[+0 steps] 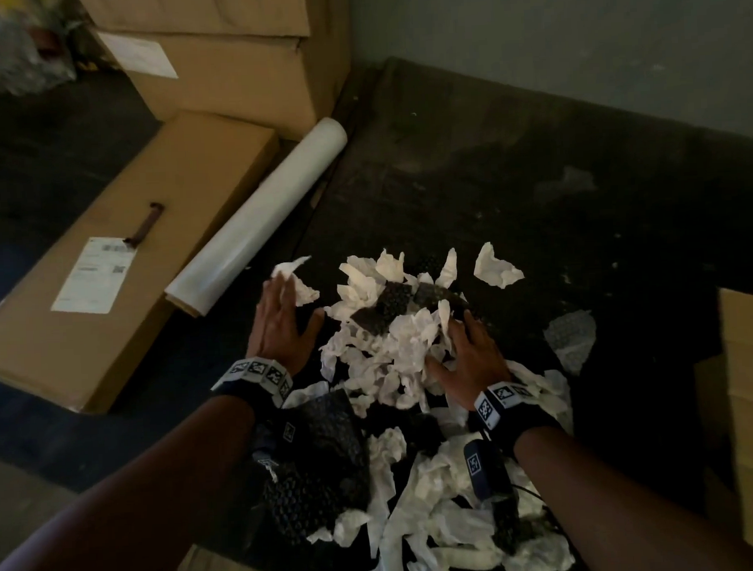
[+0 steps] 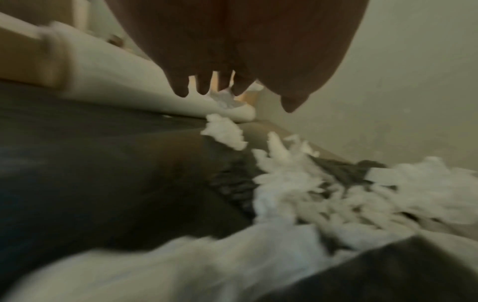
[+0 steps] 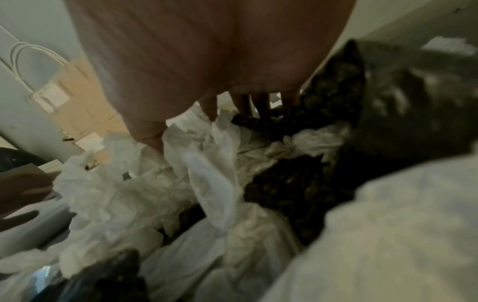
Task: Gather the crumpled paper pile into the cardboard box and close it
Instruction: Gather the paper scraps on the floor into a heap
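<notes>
Crumpled paper pile point(image 1: 395, 349) lies between the hands, right hand point(image 1: 468, 359) pressing it.

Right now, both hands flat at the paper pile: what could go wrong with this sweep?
1. Strays: one white scrap lies apart beyond the crumpled paper pile, outside the left hand and right hand; a sweep may miss it.
2. Dark bubble wrap is tangled in the paper, so it will likely be dragged along.
3. The film roll lies close by the left hand and could get knocked.
</notes>
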The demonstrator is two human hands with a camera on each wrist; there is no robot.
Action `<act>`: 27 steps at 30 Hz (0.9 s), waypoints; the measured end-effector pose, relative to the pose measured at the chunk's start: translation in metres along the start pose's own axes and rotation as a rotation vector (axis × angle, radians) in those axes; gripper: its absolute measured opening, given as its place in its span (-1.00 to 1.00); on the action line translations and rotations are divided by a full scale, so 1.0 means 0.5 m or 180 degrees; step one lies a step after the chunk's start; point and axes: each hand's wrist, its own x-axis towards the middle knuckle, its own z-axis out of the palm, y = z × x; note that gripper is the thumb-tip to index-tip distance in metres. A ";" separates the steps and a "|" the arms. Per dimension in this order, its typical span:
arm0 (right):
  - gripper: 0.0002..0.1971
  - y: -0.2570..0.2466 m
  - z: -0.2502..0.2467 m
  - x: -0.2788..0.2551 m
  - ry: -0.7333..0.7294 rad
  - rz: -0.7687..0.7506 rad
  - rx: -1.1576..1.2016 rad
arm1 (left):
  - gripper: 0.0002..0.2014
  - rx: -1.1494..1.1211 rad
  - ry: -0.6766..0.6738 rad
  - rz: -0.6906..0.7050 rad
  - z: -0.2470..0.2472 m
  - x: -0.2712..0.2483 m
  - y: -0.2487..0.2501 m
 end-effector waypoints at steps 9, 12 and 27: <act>-0.19 0.011 0.015 0.000 -0.0052 -0.0080 0.0031 | -0.32 0.0538 -0.0644 -0.0203 0.042 0.130 0.051; -0.17 0.020 0.020 -0.001 -0.0080 -0.0092 0.0058 | -0.42 0.0606 -0.0524 -0.0081 0.049 0.124 0.059; -0.17 0.056 -0.075 -0.066 0.0411 0.0141 0.0413 | -0.38 -0.0281 0.0074 0.0194 0.022 -0.100 0.147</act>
